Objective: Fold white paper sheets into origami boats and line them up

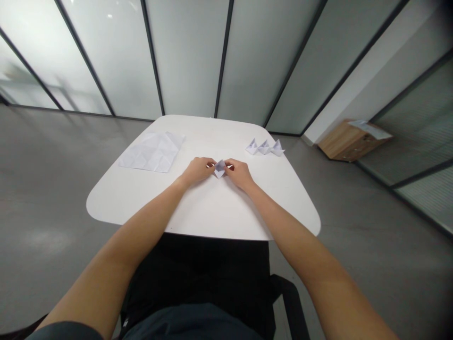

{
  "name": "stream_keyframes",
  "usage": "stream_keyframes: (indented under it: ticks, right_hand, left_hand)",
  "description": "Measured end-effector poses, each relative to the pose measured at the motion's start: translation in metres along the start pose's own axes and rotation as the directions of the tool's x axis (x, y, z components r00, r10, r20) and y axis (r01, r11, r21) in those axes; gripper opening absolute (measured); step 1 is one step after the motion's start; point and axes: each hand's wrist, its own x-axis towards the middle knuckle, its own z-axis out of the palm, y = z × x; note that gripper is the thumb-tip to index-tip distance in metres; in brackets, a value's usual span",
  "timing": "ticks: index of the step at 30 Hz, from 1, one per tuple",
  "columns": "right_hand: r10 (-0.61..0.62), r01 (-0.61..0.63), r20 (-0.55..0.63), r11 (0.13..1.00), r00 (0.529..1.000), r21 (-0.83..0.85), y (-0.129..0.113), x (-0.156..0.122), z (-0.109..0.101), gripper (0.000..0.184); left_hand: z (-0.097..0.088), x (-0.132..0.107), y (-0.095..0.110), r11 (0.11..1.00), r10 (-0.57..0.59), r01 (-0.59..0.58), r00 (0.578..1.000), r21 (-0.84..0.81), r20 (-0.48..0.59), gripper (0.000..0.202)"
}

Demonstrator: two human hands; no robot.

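A small folded piece of white paper (220, 168) lies in the middle of the white table (198, 212). My left hand (198, 170) pinches its left side and my right hand (239, 173) pinches its right side, fingers closed on the paper. Both forearms reach in from the near edge.
A creased, unfolded white sheet (152, 152) lies at the table's back left. Three small folded paper shapes (264, 147) stand in a row at the back right. A wooden cabinet (348, 139) sits on the floor to the right, by frosted glass walls. A dark chair is under me.
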Motion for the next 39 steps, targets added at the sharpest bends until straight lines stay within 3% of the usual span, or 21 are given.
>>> stream_keyframes:
  ticks: [5,13,28,39]
  right_hand:
    - [0.038,-0.037,0.02,0.998,0.999,-0.045,-0.001,0.0,-0.002,0.023]
    - [0.071,-0.065,0.055,0.992,0.996,-0.103,0.004,0.002,-0.002,0.036]
    - [0.046,-0.036,0.103,0.995,0.994,-0.093,0.007,0.002,-0.003,0.026]
    - [-0.033,0.048,0.176,0.995,0.984,-0.084,0.013,0.003,-0.003,0.021]
  left_hand:
    - [-0.003,-0.001,-0.003,1.0,0.023,-0.022,0.999,-0.019,0.044,0.028]
    - [-0.006,-0.001,-0.002,0.992,0.109,-0.105,0.992,-0.073,0.056,0.026]
    - [-0.006,0.001,-0.015,0.981,0.17,-0.153,0.973,-0.119,0.153,0.027]
    - [0.002,0.001,-0.002,0.988,0.142,-0.146,0.987,0.048,0.076,0.028]
